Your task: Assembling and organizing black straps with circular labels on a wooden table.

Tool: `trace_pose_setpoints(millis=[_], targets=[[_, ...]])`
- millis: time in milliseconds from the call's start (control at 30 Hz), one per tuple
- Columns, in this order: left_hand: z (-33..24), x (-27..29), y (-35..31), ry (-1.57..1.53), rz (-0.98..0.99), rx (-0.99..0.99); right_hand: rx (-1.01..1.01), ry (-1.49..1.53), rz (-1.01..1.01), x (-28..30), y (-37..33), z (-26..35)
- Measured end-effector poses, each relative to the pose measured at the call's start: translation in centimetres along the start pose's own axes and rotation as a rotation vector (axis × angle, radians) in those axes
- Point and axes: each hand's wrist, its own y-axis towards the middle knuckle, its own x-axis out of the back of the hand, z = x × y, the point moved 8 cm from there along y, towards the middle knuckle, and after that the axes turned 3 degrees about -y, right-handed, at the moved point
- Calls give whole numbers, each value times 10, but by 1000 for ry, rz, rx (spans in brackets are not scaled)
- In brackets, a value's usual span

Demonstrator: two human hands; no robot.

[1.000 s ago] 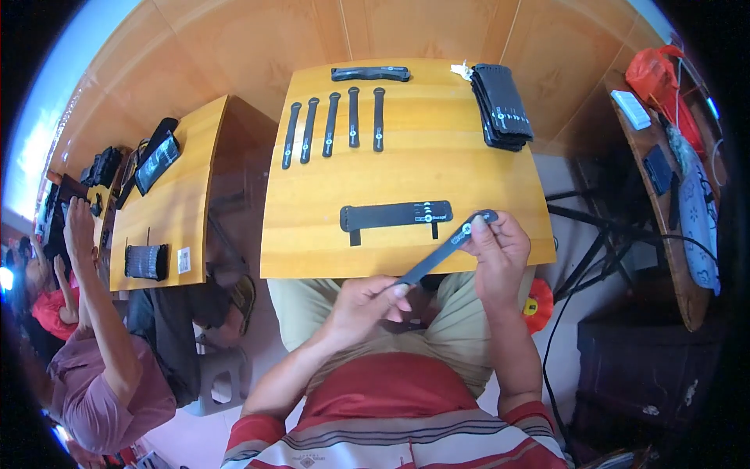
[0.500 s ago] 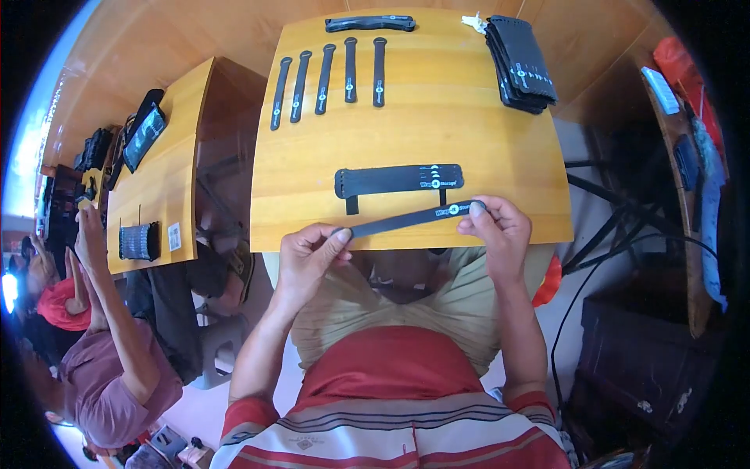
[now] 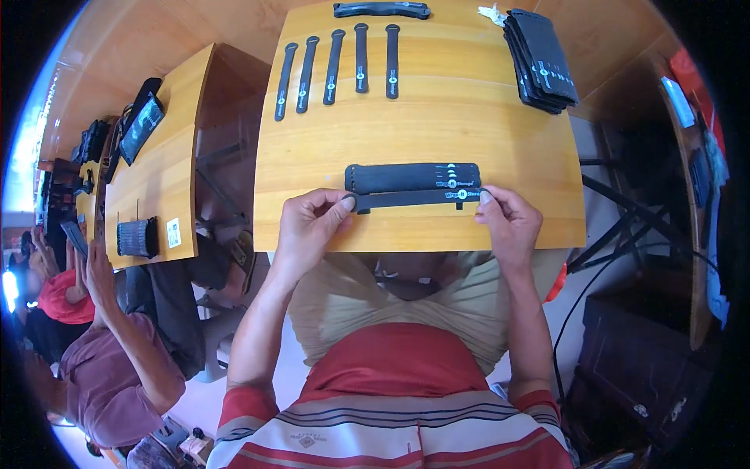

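Note:
Between my two hands a black storage strap is stretched level, its white print facing up. My left hand pinches its left end between thumb and fingers. The right end is pinched the same way by my right hand. Just beyond it on the table lies a wider flat black sleeve with white print, and the strap covers its near edge. Two short dark tabs stick out from under the strap. Farther off, several similar black straps lie side by side in a row.
A bundle of black straps lies at the table's far edge. At the far right corner sits a stack of black sleeves beside a crumpled white scrap. To the left, a person sits at another table.
The strap in my hands has moved away from me, up against the near edge of the sleeve, and is now level instead of slanted. My view has shifted slightly.

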Motion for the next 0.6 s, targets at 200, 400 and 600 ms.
trace_pose_setpoints(millis=[200,400,600], targets=[[8,1,13,28,41,45,-24,-83,-42,0,5,-5],[10,7,24,104,55,59,-60,-158,-48,0,8,-4],[17,8,30,38,52,75,-77,-163,-43,-2,9,-4]])
